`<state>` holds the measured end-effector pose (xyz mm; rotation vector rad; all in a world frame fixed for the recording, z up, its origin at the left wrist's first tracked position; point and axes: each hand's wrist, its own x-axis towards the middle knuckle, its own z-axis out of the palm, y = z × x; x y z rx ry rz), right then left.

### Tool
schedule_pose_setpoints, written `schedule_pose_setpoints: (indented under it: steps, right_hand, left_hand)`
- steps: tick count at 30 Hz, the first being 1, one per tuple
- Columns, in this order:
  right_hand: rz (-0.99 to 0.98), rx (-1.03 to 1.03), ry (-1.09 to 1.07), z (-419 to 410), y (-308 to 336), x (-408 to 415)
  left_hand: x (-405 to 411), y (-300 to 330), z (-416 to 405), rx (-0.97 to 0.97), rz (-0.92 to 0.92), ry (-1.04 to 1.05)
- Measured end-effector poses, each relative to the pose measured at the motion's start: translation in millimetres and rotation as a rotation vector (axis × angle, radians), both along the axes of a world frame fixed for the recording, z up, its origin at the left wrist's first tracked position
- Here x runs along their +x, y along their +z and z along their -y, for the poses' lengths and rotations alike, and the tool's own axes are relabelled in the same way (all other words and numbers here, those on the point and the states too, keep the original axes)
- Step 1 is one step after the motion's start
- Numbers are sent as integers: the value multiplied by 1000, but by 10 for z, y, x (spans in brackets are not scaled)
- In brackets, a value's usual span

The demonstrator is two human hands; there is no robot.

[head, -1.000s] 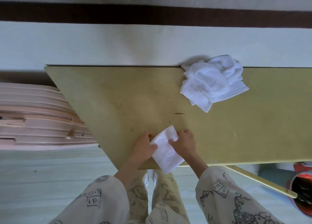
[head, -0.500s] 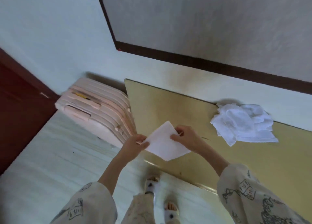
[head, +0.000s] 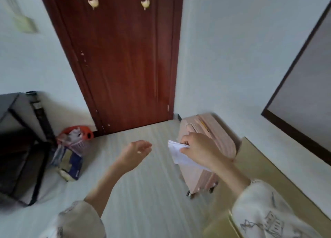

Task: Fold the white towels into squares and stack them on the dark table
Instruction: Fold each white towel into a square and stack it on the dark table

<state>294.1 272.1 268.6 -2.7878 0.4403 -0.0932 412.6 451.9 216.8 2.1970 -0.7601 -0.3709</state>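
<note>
Right hand (head: 200, 150), right of frame centre, has its fingers curled round a folded white towel (head: 180, 156), held in the air before the pink suitcase (head: 215, 135). Left hand (head: 136, 153), at centre, hangs empty with fingers loosely extended. Towel appears flat, its layered edges blurred

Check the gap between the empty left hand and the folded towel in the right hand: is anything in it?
Nothing. In the head view the left hand and the folded towel, held by the right hand, have only bare pale floor showing between them.
</note>
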Motion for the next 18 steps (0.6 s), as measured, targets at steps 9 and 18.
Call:
schedule_pose_setpoints:
  steps: [9, 18]
  right_hand:
    - [101, 140, 377, -2829, 268, 1653]
    - [9, 285, 731, -5241, 364, 2802]
  left_hand:
    - [751, 365, -3363, -209, 1, 425]
    - [1103, 379, -5817, -250, -2, 758]
